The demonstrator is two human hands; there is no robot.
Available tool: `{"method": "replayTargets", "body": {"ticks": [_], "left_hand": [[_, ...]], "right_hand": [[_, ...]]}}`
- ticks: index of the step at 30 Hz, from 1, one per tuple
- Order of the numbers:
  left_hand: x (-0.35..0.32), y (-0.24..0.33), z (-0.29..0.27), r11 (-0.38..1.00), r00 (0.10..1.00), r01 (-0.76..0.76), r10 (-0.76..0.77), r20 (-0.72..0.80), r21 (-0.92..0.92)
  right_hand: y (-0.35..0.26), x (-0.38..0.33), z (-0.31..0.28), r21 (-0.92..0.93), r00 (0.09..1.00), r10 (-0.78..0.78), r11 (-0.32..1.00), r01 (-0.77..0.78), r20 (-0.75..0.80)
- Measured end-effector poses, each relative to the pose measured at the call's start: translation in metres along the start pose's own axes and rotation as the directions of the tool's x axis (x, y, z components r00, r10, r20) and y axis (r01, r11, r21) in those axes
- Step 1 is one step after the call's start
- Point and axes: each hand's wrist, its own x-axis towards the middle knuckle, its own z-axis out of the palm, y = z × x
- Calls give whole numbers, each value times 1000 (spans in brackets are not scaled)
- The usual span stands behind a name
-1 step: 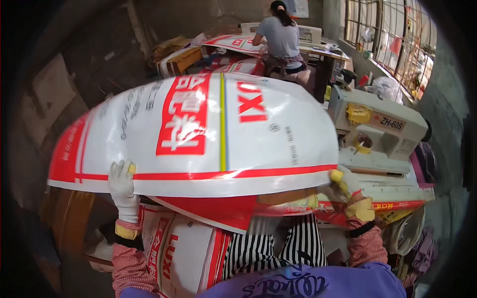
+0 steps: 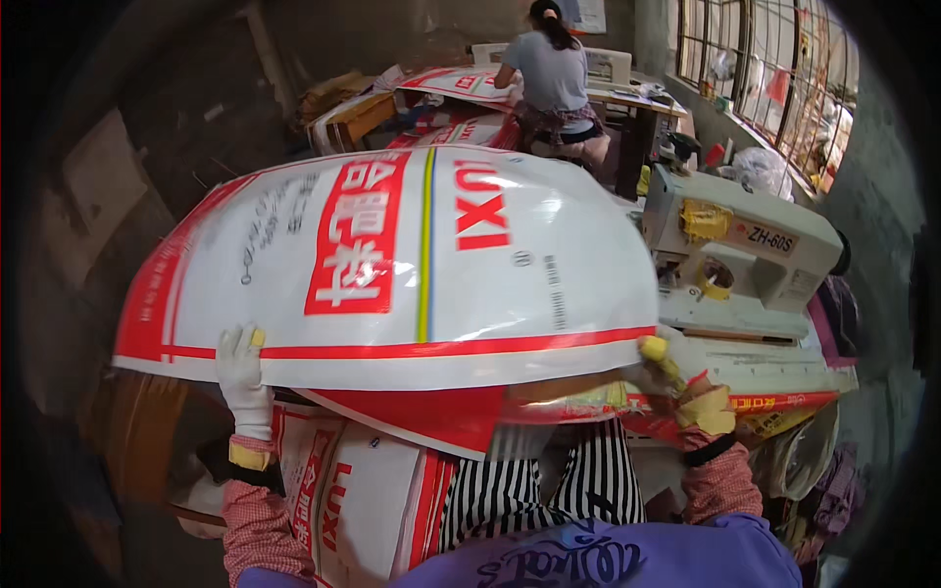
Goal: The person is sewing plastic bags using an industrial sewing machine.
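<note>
A large white sack (image 2: 529, 294) with red bands and a yellow-green stripe spans the space before me, its middle bulging upward. My left hand (image 2: 243, 377), in a white glove with yellow tape on the thumb, grips its near edge toward the left. At the near right corner, my right hand (image 2: 681, 372), gloved and taped in yellow, pinches the same edge. Fingers of both hands are partly hidden under the sack. Below it hangs a red panel with a white border (image 2: 412, 416); whether it belongs to the same sack I cannot tell.
To the right stands a sewing machine (image 2: 745, 245) with a yellow tape patch on its head. More printed sacks (image 2: 358, 490) lie by my striped trousers. Ahead, a person in a grey shirt (image 2: 554, 73) sits at another machine. A barred window (image 2: 765, 78) is at right.
The sack's bulge has shifted a little, its print moving left while its left end came slightly rightward. My right hand moved slightly left with the corner. Both hands keep their hold.
</note>
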Motion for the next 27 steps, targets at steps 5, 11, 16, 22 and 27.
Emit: {"method": "replayTargets", "body": {"ticks": [5,11,16,22,27], "left_hand": [[-104,-62,59,218,483,757,-821,304,-616],[-151,55,-2,-794,320,460,-269,908,-397],[-173,135,-43,-746,317,577,-171,933,-333],[-248,89,-72,-439,375,791,-200,905,-425],[-357,65,-140,-578,100,772,-301,948,-265]], "right_hand": [[-56,-14,96,-421,845,372,885,-197,386],[-54,-46,174,-238,286,186,958,158,940],[6,-7,119,417,684,290,616,-669,670],[14,69,98,856,921,98,343,-387,377],[36,57,169,826,792,463,194,-529,399]]}}
